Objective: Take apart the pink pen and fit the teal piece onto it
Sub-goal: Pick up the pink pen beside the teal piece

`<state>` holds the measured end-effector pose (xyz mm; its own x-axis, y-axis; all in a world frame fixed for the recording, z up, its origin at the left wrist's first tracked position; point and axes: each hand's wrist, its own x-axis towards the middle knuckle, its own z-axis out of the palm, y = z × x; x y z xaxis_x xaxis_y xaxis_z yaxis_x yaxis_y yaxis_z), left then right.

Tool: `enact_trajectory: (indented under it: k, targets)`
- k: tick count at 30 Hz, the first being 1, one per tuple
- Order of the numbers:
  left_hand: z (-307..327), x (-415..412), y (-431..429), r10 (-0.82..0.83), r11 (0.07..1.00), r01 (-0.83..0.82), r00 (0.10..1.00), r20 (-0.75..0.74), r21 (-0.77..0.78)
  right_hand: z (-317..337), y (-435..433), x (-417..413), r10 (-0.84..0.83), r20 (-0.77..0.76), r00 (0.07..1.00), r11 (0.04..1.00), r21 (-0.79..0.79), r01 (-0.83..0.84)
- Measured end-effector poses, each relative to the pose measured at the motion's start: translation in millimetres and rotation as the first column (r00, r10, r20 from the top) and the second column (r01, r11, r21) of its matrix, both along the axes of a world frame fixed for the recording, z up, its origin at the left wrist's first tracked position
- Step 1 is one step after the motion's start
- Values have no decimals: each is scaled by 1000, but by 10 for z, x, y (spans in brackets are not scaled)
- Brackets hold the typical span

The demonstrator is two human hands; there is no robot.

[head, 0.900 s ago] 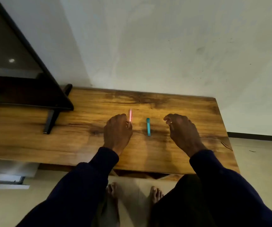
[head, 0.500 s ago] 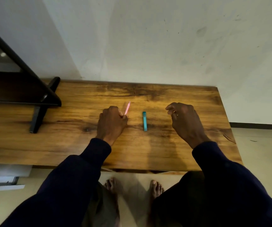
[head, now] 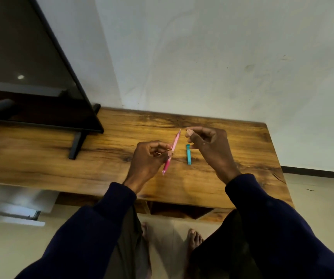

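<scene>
**Pink pen up in the left hand, teal bit not touched yet**

Head view, the only one going. Left hand [head: 148,158] pinched around the pink pen [head: 171,153] roughly mid-barrel, thumb and fingertips closed on it, pen lifted clear of the wooden table [head: 232,188]. Tilted, too: one end poking up and away past the grip, the other hanging down toward the near side. Probably held at the middle like that so both ends stay free to pull or twist.

Right hand [head: 208,146] just beside the pen's upper end, fingers curled with thumb and forefinger drawn close together, nothing visibly between them. Not touching the pen as far as can be made out, though the gap is small. Looks lined up to grab that far end, so guessing the pulling-apart step is about to start rather than done. Pen still looks like one piece from here; can't make out any seam or cap line at this size.

Teal piece [head: 188,154] lying flat on the table just right of the grip, under the right hand's fingers, partly in their shadow. Sensible spot, within easy reach once the pen is apart.

Containers: none on the table at all. Only other thing up there is a dark TV [head: 31,77] on a black stand leg [head: 75,146], well off to the left of the grip. Open cavity under the table edge, too dark to see into.
</scene>
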<state>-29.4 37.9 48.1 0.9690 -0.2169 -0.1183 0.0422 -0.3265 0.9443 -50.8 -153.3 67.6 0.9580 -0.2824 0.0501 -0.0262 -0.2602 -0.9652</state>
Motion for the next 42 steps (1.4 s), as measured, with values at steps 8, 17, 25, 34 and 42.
enact_trajectory:
  k: [8, 17, 25, 34, 42]
  targets:
    - [318, -317, 167, -90, 980, 69, 990, -106, -186, 374, 236, -180, 52, -15, 999, 992, 116, -50]
    - [369, -407, 106, -83, 956, 27, 980, -179, -293, 408, 248, -223, 58, -33, 998, 985, 162, -52]
    - [51, -260, 0, 2, 978, -29, 991, -131, -207, 74, 163, -40, -32, -91, 995, 986, 159, 46]
    - [-79, -148, -73, 36, 996, -42, 997, -69, -81, -166, 211, 27, -102, -91, 991, 986, 126, 113]
    - [-98, -40, -25, 47, 999, -46, 998, -43, 27, -169, 237, 179, -203, -100, 974, 957, 192, 219]
